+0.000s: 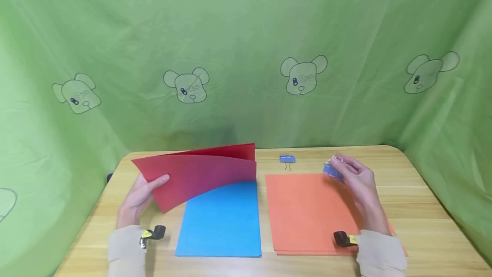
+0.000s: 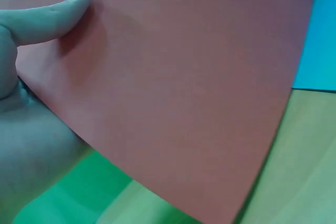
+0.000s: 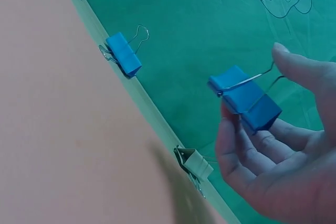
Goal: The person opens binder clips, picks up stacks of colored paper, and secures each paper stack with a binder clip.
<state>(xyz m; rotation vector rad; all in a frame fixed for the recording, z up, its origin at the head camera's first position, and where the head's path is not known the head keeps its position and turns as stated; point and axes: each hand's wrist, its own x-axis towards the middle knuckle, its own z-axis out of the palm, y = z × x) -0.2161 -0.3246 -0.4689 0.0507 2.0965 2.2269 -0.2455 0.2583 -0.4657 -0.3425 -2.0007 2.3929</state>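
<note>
My left hand [image 1: 136, 198] holds red sheets of paper [image 1: 207, 178] at their left end, thumb in front and the other fingers hidden behind. The sheets are raised and tilted, bowing apart at the right end. Below them lies a stack of blue paper [image 1: 223, 225], its far part covered. In my right hand [image 1: 359, 178] is a blue binder clip [image 3: 245, 98]; the thumb is at its wire handle and fingers support it from beneath. This clip is over the far edge of a stack of orange paper [image 1: 311, 213].
Another blue binder clip [image 1: 287, 159] sits behind the orange stack, near the table's [image 1: 419, 208] far edge. A pale binder clip [image 3: 197, 164] shows in the right wrist view. Green curtain [image 1: 246, 54] encloses the back and sides.
</note>
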